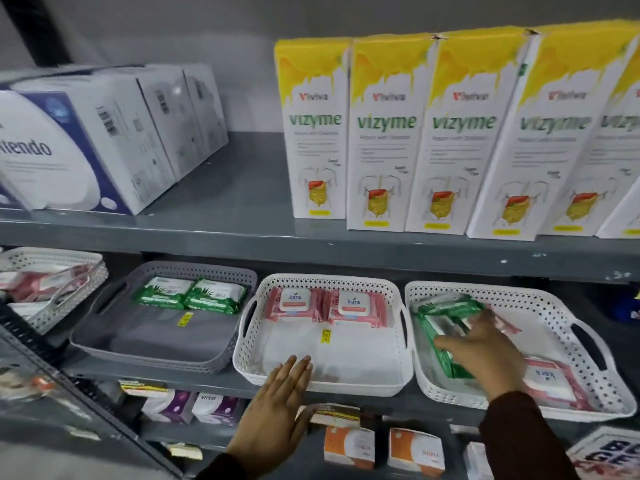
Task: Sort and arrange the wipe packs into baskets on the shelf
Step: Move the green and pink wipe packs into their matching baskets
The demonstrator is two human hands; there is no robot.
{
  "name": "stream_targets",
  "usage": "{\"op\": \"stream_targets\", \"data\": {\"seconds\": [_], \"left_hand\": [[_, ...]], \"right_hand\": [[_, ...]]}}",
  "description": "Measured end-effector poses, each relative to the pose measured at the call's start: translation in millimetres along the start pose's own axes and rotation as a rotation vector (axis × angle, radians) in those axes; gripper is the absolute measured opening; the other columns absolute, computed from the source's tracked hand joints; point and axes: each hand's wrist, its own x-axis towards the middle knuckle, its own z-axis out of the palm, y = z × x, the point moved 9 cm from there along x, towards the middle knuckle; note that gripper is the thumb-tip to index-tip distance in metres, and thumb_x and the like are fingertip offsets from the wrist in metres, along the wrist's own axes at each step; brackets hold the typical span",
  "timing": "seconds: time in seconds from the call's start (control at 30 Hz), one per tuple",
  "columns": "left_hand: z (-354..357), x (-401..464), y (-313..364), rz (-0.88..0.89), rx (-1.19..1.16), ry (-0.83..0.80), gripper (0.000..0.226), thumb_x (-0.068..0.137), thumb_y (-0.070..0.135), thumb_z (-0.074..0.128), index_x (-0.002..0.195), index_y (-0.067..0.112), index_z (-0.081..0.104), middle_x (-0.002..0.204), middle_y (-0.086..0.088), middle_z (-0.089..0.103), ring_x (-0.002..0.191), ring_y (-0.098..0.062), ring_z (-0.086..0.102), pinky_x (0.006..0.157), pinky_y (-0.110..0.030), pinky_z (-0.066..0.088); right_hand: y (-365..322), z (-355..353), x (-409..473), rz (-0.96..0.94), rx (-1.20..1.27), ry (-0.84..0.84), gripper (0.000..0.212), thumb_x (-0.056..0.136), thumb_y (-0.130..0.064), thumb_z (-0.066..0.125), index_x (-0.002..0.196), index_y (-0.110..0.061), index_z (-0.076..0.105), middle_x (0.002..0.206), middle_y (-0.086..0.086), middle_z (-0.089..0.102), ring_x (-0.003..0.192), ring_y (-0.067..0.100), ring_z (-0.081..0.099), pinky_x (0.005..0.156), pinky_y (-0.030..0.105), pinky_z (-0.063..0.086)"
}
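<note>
Wipe packs lie sorted by colour along the middle shelf (311,382): two green packs (188,294) at the back of the grey basket (104,337), two pink packs (327,304) at the back of the middle white basket (391,299). The right white basket (571,313) is the mixed one, holding a bunch of green packs (446,327) towards its left side and a pink pack (554,379) near its front right.

The right hand (485,344) reaches into that basket and lies over the green bunch, fingers spread across it; whether they have closed into a real grip I cannot tell, as the hand is blurred. The left hand (277,407) is open and flat, palm down, fingers together, its fingertips at the front rim of the middle white basket, apparently steadying it.

The step in hand looks like pulling the green packs out of the mixed basket. The next move calls for a firm hold on the whole bunch, a lift clear of the rim, and a carry leftward past the pink packs to the grey basket.
</note>
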Motion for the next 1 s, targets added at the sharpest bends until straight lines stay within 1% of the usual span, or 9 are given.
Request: {"op": "stream_targets", "data": {"seconds": [0.1, 0.23, 0.33, 0.43, 0.57, 0.67, 0.77, 0.9, 1.0], "left_hand": [[-12.4, -16.0, -39.5, -0.046, -0.003, 0.034, 0.063, 0.101, 0.048, 0.036, 0.15, 0.008, 0.032, 0.158, -0.003, 0.026, 0.146, -0.02, 0.018, 0.116, -0.034, 0.015], [-29.4, -41.0, -122.5, -0.236, 0.02, 0.073, 0.069, 0.1, 0.054, 0.023, 0.15, 0.007, 0.03, 0.156, -0.008, 0.027, 0.144, -0.026, 0.024, 0.115, -0.035, 0.012], [-41.6, -63.0, -185.0, -0.316, 0.045, 0.039, 0.07, 0.1, 0.055, 0.023, 0.149, 0.006, 0.033, 0.154, -0.008, 0.032, 0.14, -0.025, 0.032, 0.115, -0.029, 0.011], [-51.8, -86.4, -231.4, -0.319, 0.05, 0.026, 0.07, 0.1, 0.057, 0.02, 0.149, 0.009, 0.033, 0.154, -0.005, 0.032, 0.14, -0.023, 0.033, 0.114, -0.029, 0.012], [-64.8, -111.2, -261.2, -0.271, 0.054, 0.008, 0.065, 0.101, 0.052, 0.024, 0.147, 0.008, 0.038, 0.152, -0.005, 0.037, 0.138, -0.022, 0.036, 0.114, -0.03, 0.015], [-70.1, -114.4, -260.1, -0.221, 0.069, 0.006, 0.063, 0.102, 0.049, 0.026, 0.144, 0.005, 0.042, 0.149, -0.007, 0.041, 0.135, -0.022, 0.04, 0.114, -0.031, 0.017], [-70.1, -112.7, -262.5, -0.242, 0.073, 0.005, 0.064, 0.102, 0.05, 0.024, 0.142, 0.005, 0.046, 0.146, -0.007, 0.046, 0.132, -0.023, 0.044, 0.113, -0.031, 0.016], [-64.6, -102.9, -253.4, -0.259, 0.047, 0.003, 0.064, 0.102, 0.051, 0.025, 0.14, 0.006, 0.049, 0.144, -0.007, 0.049, 0.132, -0.025, 0.046, 0.112, -0.032, 0.018], [-55.3, -86.2, -223.1, -0.232, 0.027, -0.013, 0.066, 0.102, 0.051, 0.024, 0.136, 0.003, 0.053, 0.14, -0.012, 0.053, 0.128, -0.028, 0.05, 0.113, -0.031, 0.017]], "right_hand": [[-55.6, 2.4, -19.0, -0.108, 0.019, 0.002, 0.076, 0.063, -0.051, 0.076, 0.126, -0.025, 0.043, 0.093, 0.002, 0.07, 0.08, 0.025, 0.066, 0.066, 0.03, 0.048], [-150.4, 65.4, -58.0, -0.29, 0.094, -0.103, 0.052, 0.066, -0.049, 0.078, 0.104, -0.028, 0.049, 0.08, -0.011, 0.059, 0.073, 0.019, 0.061, 0.067, 0.03, 0.048], [-225.6, 140.6, -93.9, -0.404, 0.156, -0.24, 0.05, 0.065, -0.057, 0.074, 0.098, -0.031, 0.049, 0.079, -0.015, 0.062, 0.068, 0.01, 0.063, 0.062, 0.028, 0.048], [-280.5, 205.2, -116.5, -0.437, 0.165, -0.321, 0.05, 0.064, -0.063, 0.07, 0.097, -0.031, 0.049, 0.076, -0.011, 0.063, 0.068, 0.012, 0.061, 0.059, 0.027, 0.041], [-342.6, 265.1, -131.4, -0.498, 0.029, -0.271, 0.052, 0.069, -0.064, 0.062, 0.102, -0.026, 0.05, 0.088, -0.002, 0.066, 0.082, 0.023, 0.064, 0.064, 0.032, 0.044], [-362.7, 302.2, -125.6, -0.513, -0.066, -0.205, 0.051, 0.085, -0.058, 0.055, 0.116, -0.017, 0.052, 0.115, 0.011, 0.059, 0.097, 0.033, 0.063, 0.073, 0.034, 0.05], [-358.6, 340.3, -123.9, -0.532, -0.232, -0.305, 0.044, 0.098, -0.044, 0.045, 0.13, -0.014, 0.051, 0.132, 0.02, 0.047, 0.107, 0.037, 0.062, 0.087, 0.04, 0.053], [-348.4, 335.2, -129.0, -0.56, -0.171, -0.34, 0.044, 0.098, -0.036, 0.047, 0.136, -0.015, 0.049, 0.132, 0.018, 0.051, 0.113, 0.037, 0.059, 0.093, 0.04, 0.051], [-337.0, 281.5, -127.1, -0.603, 0.048, -0.203, 0.039, 0.096, -0.033, 0.05, 0.131, -0.017, 0.055, 0.117, 0.014, 0.067, 0.106, 0.033, 0.064, 0.086, 0.039, 0.054]]}}
